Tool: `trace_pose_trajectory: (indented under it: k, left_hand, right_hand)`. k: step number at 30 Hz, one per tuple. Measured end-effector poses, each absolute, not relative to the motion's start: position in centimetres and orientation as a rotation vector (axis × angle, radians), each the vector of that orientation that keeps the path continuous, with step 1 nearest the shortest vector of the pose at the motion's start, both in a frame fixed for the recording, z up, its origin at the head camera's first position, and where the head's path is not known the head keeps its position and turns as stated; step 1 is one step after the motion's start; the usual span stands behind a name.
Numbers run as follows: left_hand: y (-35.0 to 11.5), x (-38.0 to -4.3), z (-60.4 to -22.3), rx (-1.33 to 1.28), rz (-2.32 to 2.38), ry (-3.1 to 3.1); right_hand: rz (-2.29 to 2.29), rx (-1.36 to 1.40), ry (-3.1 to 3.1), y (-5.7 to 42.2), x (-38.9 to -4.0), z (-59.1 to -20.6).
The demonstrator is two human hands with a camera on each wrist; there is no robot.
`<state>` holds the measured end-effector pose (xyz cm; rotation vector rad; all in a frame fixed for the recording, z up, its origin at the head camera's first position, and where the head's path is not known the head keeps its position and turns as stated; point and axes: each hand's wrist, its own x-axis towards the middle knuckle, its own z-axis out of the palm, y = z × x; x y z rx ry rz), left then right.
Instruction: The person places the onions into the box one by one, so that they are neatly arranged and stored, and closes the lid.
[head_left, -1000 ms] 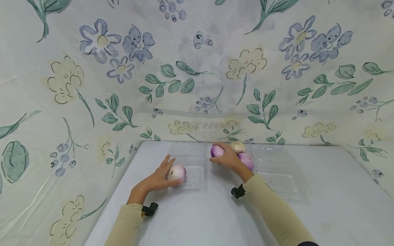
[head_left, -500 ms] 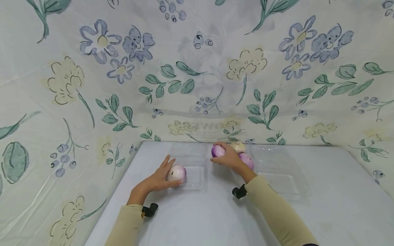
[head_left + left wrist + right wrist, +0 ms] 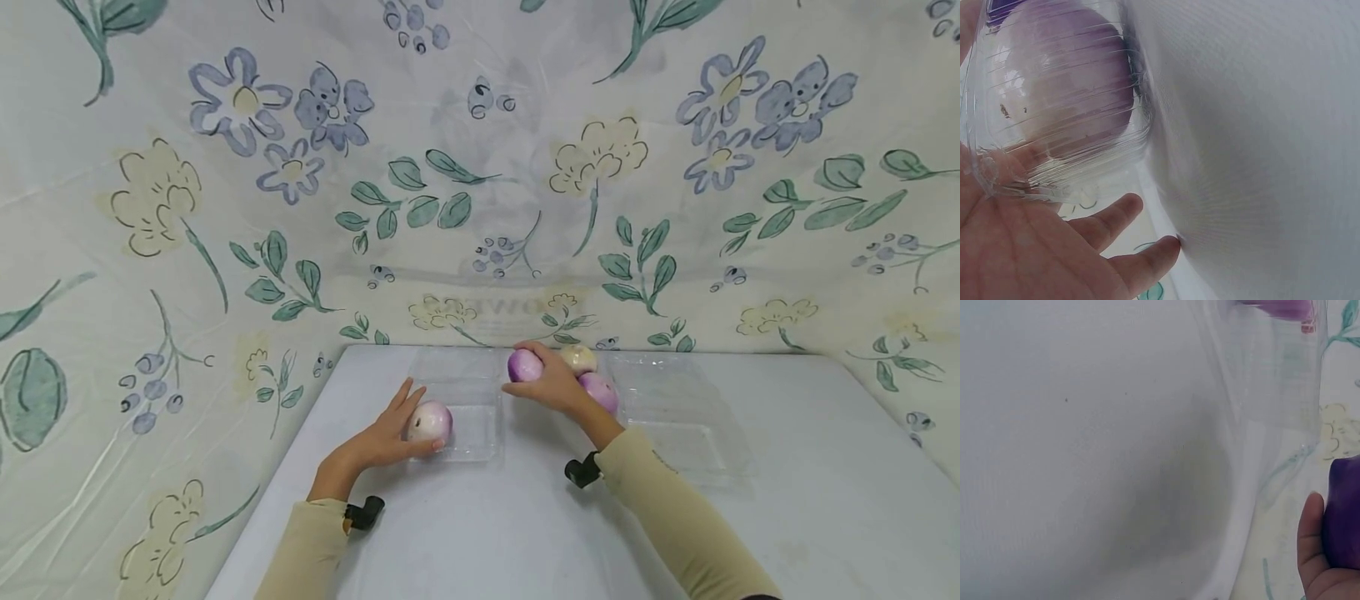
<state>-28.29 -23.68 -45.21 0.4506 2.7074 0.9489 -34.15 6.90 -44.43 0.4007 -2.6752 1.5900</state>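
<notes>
In the head view, my left hand (image 3: 382, 437) holds a clear plastic container (image 3: 476, 450), its thumb along the near side and other fingers spread at the left. A pale purple-and-white onion (image 3: 431, 422) sits inside at the left end; the left wrist view shows this onion (image 3: 1066, 81) behind the ribbed plastic wall. My right hand (image 3: 555, 383) grips a purple onion (image 3: 526, 366) between thumb and fingers, right of the container's far end. The right wrist view catches only part of this onion (image 3: 1344, 519), at its right edge. Some fingertips are hidden.
Just right of my right hand lie a yellowish onion (image 3: 579, 359) and another purple onion (image 3: 598, 392). Beyond them a second clear plastic container (image 3: 678, 425) lies on the white table (image 3: 525, 533). A floral sheet (image 3: 480, 183) hangs behind the table's far edge.
My right hand and its purple onion have shifted slightly left. The left hand, its container and the onion inside look unmoved.
</notes>
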Motion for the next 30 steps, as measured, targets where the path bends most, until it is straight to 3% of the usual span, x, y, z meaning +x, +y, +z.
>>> trace_pose_trajectory:
  k: [30]
  left_hand:
    - [-23.6,-28.3,-45.3,0.406,0.946,2.7]
  right_hand:
    - [1.558,0.683,-2.662,3.9,-32.0,-42.6]
